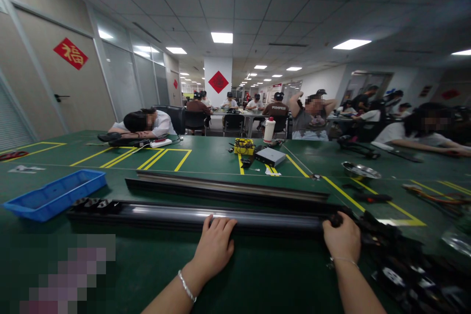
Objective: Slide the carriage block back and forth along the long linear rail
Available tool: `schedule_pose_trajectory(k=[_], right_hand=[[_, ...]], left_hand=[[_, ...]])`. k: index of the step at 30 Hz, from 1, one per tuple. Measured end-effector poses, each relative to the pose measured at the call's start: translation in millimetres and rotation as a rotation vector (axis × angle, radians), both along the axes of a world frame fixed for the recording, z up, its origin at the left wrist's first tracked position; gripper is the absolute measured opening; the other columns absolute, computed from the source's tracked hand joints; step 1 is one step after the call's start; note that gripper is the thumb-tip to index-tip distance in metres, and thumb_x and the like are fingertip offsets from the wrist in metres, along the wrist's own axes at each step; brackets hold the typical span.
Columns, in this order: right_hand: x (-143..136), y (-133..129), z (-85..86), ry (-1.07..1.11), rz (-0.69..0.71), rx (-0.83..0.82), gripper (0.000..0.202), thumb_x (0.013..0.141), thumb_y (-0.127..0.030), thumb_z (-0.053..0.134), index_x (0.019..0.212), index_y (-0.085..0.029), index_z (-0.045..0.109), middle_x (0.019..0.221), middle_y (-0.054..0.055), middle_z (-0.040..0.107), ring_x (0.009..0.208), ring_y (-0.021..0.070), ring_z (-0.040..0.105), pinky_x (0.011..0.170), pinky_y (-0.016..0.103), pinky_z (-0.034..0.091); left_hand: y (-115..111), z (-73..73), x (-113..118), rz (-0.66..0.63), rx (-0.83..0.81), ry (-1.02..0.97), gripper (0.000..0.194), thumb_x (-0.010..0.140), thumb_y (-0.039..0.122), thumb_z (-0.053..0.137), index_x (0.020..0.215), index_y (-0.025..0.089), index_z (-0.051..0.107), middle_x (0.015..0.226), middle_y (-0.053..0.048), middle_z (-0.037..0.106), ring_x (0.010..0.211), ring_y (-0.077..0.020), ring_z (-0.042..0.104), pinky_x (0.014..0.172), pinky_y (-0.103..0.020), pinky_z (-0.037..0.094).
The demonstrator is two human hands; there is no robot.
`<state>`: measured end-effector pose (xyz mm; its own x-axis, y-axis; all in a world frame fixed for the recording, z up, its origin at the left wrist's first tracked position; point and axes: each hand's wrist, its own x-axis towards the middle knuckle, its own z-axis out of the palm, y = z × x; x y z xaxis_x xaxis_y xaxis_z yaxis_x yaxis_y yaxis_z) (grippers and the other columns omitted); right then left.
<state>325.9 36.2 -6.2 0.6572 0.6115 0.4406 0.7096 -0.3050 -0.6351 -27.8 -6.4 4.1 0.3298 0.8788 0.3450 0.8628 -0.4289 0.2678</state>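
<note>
A long black rail [165,214] lies across the green table [154,270], with several small black blocks on its left end. My left hand [217,243] rests on the rail's near edge around its middle, its fingers laid over the top. At the rail's right end, my right hand [343,236] has its fingers closed round a small dark piece [335,220], mostly hidden by the fingers. Behind the first rail lies a second long dark rail [228,188], touched by neither hand.
A blue tray [59,194] sits at the left. Many black parts [401,260] are heaped at the right. Farther back are a metal bowl [360,170], a grey box [270,156] and a white bottle [269,130]. People sit around the table's far side.
</note>
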Motion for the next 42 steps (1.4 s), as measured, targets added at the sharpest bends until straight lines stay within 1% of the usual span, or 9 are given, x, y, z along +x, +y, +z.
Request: schedule_pose_trajectory(k=[2, 7, 18, 24, 28, 32, 36, 40, 42], right_hand=[[0, -1, 1.4, 0.002, -0.001, -0.009, 0.050, 0.073, -0.032, 0.046, 0.117, -0.011, 0.055, 0.109, 0.017, 0.058, 0.108, 0.0312, 0.050, 0.087, 0.042, 0.042], [2, -3, 4.2, 0.042, -0.075, -0.043, 0.048, 0.074, -0.034, 0.044, 0.115, -0.012, 0.057, 0.101, 0.016, 0.059, 0.095, 0.0296, 0.055, 0.080, 0.041, 0.043], [4, -3, 1.6, 0.038, -0.082, -0.017, 0.050, 0.075, -0.035, 0.045, 0.118, -0.012, 0.055, 0.102, 0.016, 0.058, 0.097, 0.0290, 0.054, 0.080, 0.040, 0.043], [4, -4, 1.7, 0.044, -0.097, 0.001, 0.047, 0.075, -0.033, 0.044, 0.116, -0.014, 0.057, 0.104, 0.015, 0.058, 0.096, 0.0283, 0.054, 0.081, 0.040, 0.043], [7, -6, 1.4, 0.036, -0.101, 0.018, 0.045, 0.075, -0.031, 0.043, 0.114, -0.012, 0.058, 0.104, 0.017, 0.058, 0.099, 0.0295, 0.052, 0.082, 0.041, 0.042], [9, -8, 3.1, -0.025, -0.098, 0.114, 0.044, 0.074, -0.029, 0.043, 0.110, -0.011, 0.060, 0.103, 0.017, 0.060, 0.102, 0.0296, 0.051, 0.084, 0.040, 0.041], [9, -12, 11.9, -0.149, -0.092, 0.196, 0.042, 0.075, -0.026, 0.042, 0.110, -0.011, 0.060, 0.105, 0.016, 0.061, 0.103, 0.0290, 0.052, 0.085, 0.040, 0.040], [13, -22, 22.8, -0.246, -0.199, 0.232, 0.040, 0.076, -0.022, 0.043, 0.109, -0.013, 0.063, 0.109, 0.015, 0.062, 0.104, 0.0303, 0.053, 0.088, 0.043, 0.038], [18, -27, 25.1, -0.273, -0.256, 0.236, 0.038, 0.076, -0.021, 0.042, 0.107, -0.014, 0.064, 0.111, 0.015, 0.063, 0.105, 0.0316, 0.053, 0.087, 0.044, 0.037]], left_hand=[[1, -0.2, 0, 0.004, 0.000, 0.002, 0.041, 0.080, 0.020, 0.048, 0.120, 0.029, 0.050, 0.117, -0.002, 0.059, 0.112, -0.0205, 0.049, 0.108, -0.047, 0.018], [0, 1.1, 0, 0.010, 0.001, 0.008, 0.039, 0.080, 0.019, 0.048, 0.118, 0.028, 0.051, 0.115, -0.001, 0.060, 0.111, -0.0202, 0.050, 0.108, -0.047, 0.018], [0, 1.2, 0, 0.009, 0.013, 0.033, 0.039, 0.081, 0.018, 0.048, 0.118, 0.027, 0.051, 0.115, -0.003, 0.060, 0.110, -0.0205, 0.051, 0.108, -0.048, 0.019], [1, 0.3, -1, 0.013, 0.015, 0.031, 0.037, 0.081, 0.019, 0.048, 0.117, 0.027, 0.052, 0.114, -0.002, 0.061, 0.110, -0.0197, 0.051, 0.109, -0.047, 0.018], [0, 0.8, -1, 0.019, 0.015, 0.028, 0.035, 0.082, 0.019, 0.047, 0.115, 0.027, 0.052, 0.113, -0.002, 0.061, 0.108, -0.0198, 0.052, 0.108, -0.047, 0.018], [-1, 1.9, -1, 0.028, 0.007, 0.020, 0.033, 0.081, 0.019, 0.047, 0.113, 0.027, 0.053, 0.111, -0.002, 0.062, 0.107, -0.0198, 0.052, 0.108, -0.047, 0.018], [-1, 1.3, -1, 0.012, 0.002, -0.006, 0.035, 0.081, 0.018, 0.048, 0.114, 0.027, 0.053, 0.112, -0.001, 0.061, 0.108, -0.0199, 0.052, 0.109, -0.047, 0.017], [0, -1.0, -2, 0.009, 0.009, -0.008, 0.035, 0.080, 0.017, 0.047, 0.114, 0.028, 0.053, 0.112, -0.001, 0.061, 0.108, -0.0198, 0.051, 0.108, -0.046, 0.017], [0, -1.3, -3, 0.007, 0.010, -0.007, 0.035, 0.080, 0.017, 0.047, 0.113, 0.028, 0.054, 0.112, -0.001, 0.061, 0.108, -0.0197, 0.051, 0.108, -0.046, 0.017]])
